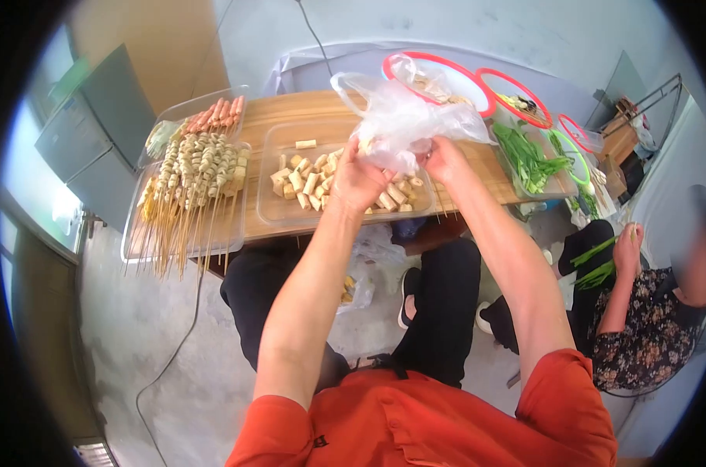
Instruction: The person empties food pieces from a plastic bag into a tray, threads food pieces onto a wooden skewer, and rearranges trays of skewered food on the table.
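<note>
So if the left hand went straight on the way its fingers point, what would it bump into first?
The left hand would push into the plastic bag first, and seems to be touching it already. What comes after is hard to tell, because depth is unclear.

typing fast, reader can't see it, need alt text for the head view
A left hand and right hand handle a crumpled plastic bag above a clear tray of short pale pieces on a wooden table. Skewered food lies left; leafy greens and another person holding green stems are right.
</note>
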The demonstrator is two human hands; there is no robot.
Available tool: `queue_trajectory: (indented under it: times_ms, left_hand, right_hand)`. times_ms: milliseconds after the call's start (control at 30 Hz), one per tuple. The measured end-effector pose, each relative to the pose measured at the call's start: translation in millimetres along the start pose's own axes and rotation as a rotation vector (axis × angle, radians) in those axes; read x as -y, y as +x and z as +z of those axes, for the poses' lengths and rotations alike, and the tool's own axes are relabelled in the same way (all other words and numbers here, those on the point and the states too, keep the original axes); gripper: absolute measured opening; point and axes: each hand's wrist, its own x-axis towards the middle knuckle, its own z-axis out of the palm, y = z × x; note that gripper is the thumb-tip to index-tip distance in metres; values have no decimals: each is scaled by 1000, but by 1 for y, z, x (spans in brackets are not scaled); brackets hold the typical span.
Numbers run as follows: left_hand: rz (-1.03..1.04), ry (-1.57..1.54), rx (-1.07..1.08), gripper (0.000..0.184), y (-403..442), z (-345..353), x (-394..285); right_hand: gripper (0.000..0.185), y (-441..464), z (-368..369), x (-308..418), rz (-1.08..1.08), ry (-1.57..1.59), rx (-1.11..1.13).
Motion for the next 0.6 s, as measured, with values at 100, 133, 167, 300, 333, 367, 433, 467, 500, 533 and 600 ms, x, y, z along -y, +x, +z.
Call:
queue_trajectory:
  times_ms: [100, 133, 167, 300, 333, 367, 433, 467, 500, 533, 600]
  left_hand:
    - [95, -244, -46, 52, 7, -3, -9]
    - [107, -245, -47, 52, 9, -5, -12]
    - [164, -348, -17, 57, 11, -7, -15]
    - [301, -566, -51, 80, 22, -23, -23]
    - [404, -594, -245, 84, 22, -18, -23]
    - [407, -598, -247, 84, 21, -14, -25]
    - [407, -665, -457, 86, 18, -10, -30]
    - [410, -666, -458, 86, 15, -7, -32]
    - [352, -568, -513, 85, 11, -4, -33]
    - [291, -467, -567, 84, 9, -5, -33]
    - [177, -223, -472, 80, 12, -30, -42]
  right_hand:
    - [16, -6, -1, -4, 65, -42, -17]
    - [16, -5, -4, -5, 72, -48, -8]
    - [17, -4, -8, -5, 49, -35, -22]
    - [17, -4, -8, 1, 2, -45, -60]
    - [17, -5, -7, 1, 6, -49, -62]
    - [18, -6, -5, 3, -28, -15, -71]
    - [19, -12, 5, 10, -59, 16, -78]
    - [19, -18, 10, 16, -121, 46, -7]
    - [18, -23, 15, 21, -184, 77, 62]
    - [18, -22, 15, 27, -183, 80, 58]
    - [15, -20, 13, 43, -244, 228, 128]
